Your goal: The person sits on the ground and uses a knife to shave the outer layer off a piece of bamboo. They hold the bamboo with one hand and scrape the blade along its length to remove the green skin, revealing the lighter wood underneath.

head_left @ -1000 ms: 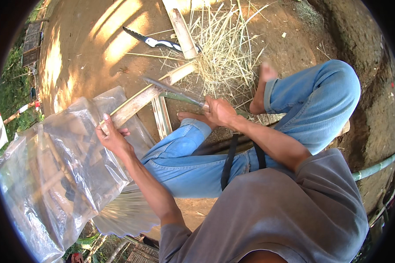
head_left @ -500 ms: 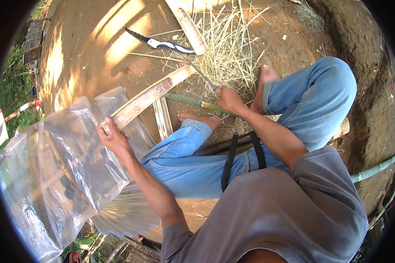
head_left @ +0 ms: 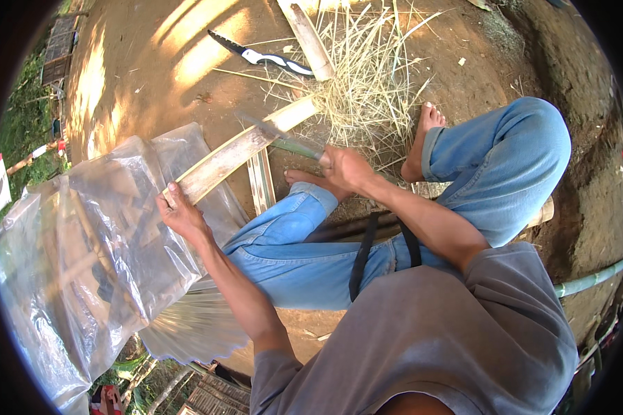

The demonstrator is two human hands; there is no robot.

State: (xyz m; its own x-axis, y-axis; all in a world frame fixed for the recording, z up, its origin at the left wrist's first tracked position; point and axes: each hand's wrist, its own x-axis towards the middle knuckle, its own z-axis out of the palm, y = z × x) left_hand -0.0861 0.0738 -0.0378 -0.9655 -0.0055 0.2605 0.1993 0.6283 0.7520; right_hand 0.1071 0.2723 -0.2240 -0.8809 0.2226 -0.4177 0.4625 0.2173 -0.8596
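My left hand (head_left: 181, 209) grips the near end of a split bamboo piece (head_left: 218, 166), thumb on top. The piece slopes away to the upper right, its pale, brown-stained inner face turned up. In my right hand (head_left: 345, 168), closed round a mostly hidden handle, is a knife (head_left: 287, 137). Its blade, slightly blurred, points left and crosses over the middle of the bamboo; whether it touches I cannot tell. The far end of the piece reaches a heap of thin bamboo shavings (head_left: 367, 90).
A folding saw (head_left: 266, 61) with a white and black handle lies on the dirt beyond. Another split bamboo length (head_left: 308, 41) rests by the shavings. Clear plastic sheeting (head_left: 83, 256) covers things at left. My bare feet (head_left: 429, 121) flank the work area; a green bamboo pole (head_left: 592, 278) lies right.
The knife has swung left from near the bamboo's far end to across its middle, and my right hand has moved slightly left. My left hand keeps its hold. The view has shifted a little.
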